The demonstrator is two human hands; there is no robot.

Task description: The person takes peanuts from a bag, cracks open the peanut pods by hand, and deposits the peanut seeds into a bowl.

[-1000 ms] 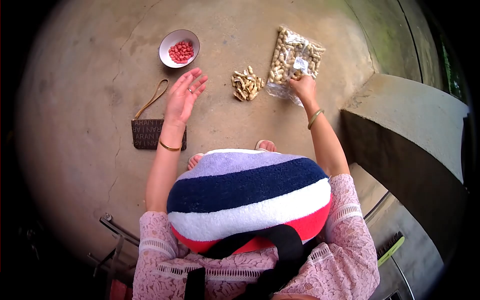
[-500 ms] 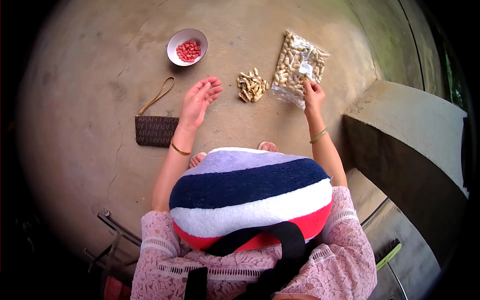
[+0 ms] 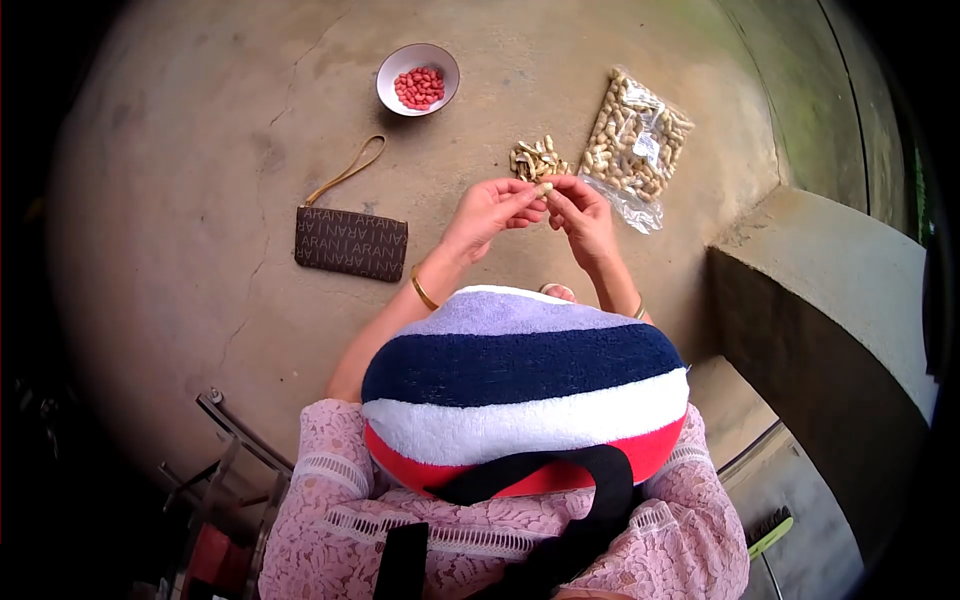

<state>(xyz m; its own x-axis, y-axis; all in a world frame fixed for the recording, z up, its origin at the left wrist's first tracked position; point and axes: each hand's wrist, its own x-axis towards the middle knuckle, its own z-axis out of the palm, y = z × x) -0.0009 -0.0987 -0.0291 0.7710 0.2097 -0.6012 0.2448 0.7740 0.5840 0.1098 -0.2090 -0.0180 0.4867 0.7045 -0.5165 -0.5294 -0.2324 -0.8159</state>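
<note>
My left hand (image 3: 488,215) and my right hand (image 3: 588,222) meet in front of me, their fingertips pinched on one unshelled peanut (image 3: 543,189). Just beyond the fingers lies a small heap of peanut shells (image 3: 538,157), partly covered by my hands. To the right, a clear plastic bag of unshelled peanuts (image 3: 632,140) rests on the floor, its loose end toward my right hand. Farther off to the left stands a white bowl (image 3: 388,92) with pink-red peanut kernels (image 3: 420,88) in it.
A brown patterned wristlet pouch (image 3: 350,243) with a tan strap lies left of my arm on the concrete floor (image 3: 180,250). A striped plush cushion (image 3: 525,365) covers my lap. At right stands a low concrete ledge (image 3: 830,245); a green-edged brush (image 3: 770,536) is below it.
My right hand has left the bag and come inward, and my left hand has moved to meet it. Both now hold a peanut. The whole view has shifted slightly.
</note>
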